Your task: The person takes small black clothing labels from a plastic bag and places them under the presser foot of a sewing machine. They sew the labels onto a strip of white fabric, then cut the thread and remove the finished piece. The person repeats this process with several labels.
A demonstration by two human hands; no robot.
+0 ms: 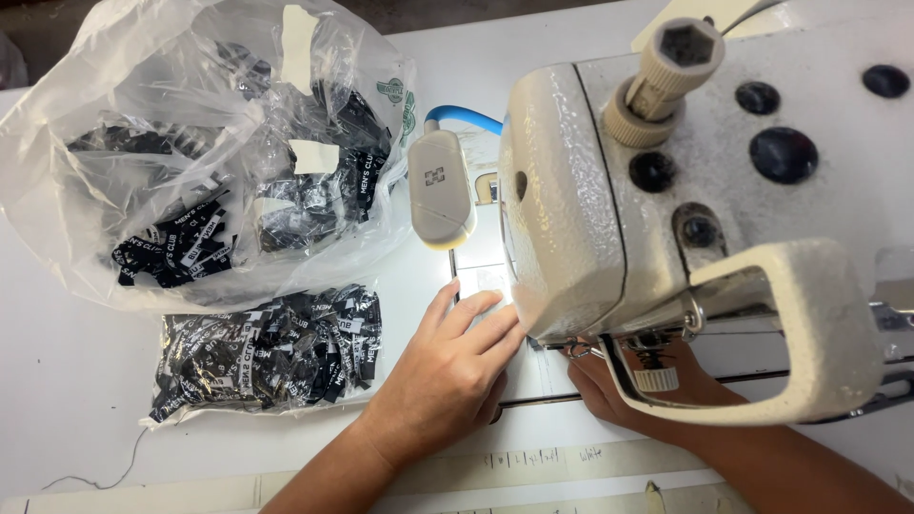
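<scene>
Sewing machine [666, 181], white and speckled, fills the upper right of the white table [57, 381]. Left hand [447, 366] lies at its 7 o'clock, flat on the machine bed, fingers spread and pointing toward 1 o'clock, holding nothing. Right hand [624, 385] sits under the machine head at 6 o'clock, mostly hidden; I cannot tell its grip. Lamp [441, 188] hangs at the machine's 9 o'clock. Small bag [267, 352] of black labels lies at the left hand's 9 o'clock, big bag [190, 143] at 11 o'clock.
</scene>
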